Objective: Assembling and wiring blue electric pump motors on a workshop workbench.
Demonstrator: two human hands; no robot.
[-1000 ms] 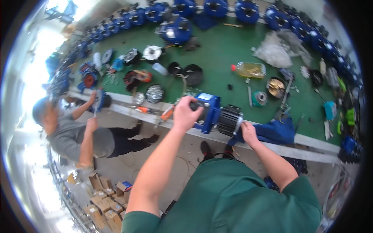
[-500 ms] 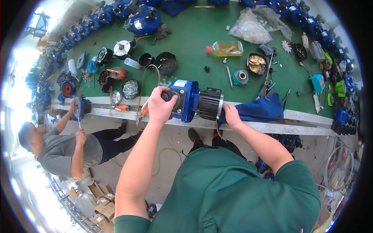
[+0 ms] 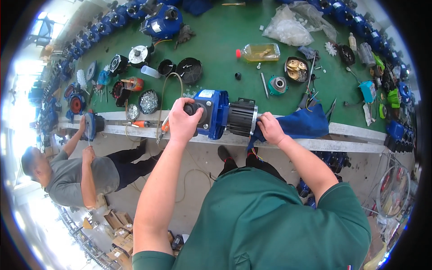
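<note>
At the bench's near edge a blue water pump [image 3: 217, 114] lies on its side, its black finned motor [image 3: 241, 118] pointing right. My left hand [image 3: 181, 123] is closed round the black round port at the pump's left end. At the motor's open rear end, my right hand [image 3: 271, 129] has its fingers curled together; whatever is between them is hidden. A dark blue cloth [image 3: 306, 123] lies behind and beneath that hand. Coloured wires [image 3: 255, 154] dangle below the motor's end.
Bowls of screws [image 3: 148, 101] and brass impellers [image 3: 296, 68], an orange-handled driver [image 3: 141, 123], a bottle of yellow liquid [image 3: 260, 52] and a green-blue pump part [image 3: 277, 84] lie on the green bench [image 3: 216, 54]. A co-worker [image 3: 76, 173] handles a blue part at left.
My right hand has shifted slightly up at the motor's rear end, its fingers now more curled and its back turned upward. My left hand keeps its grip on the port.
</note>
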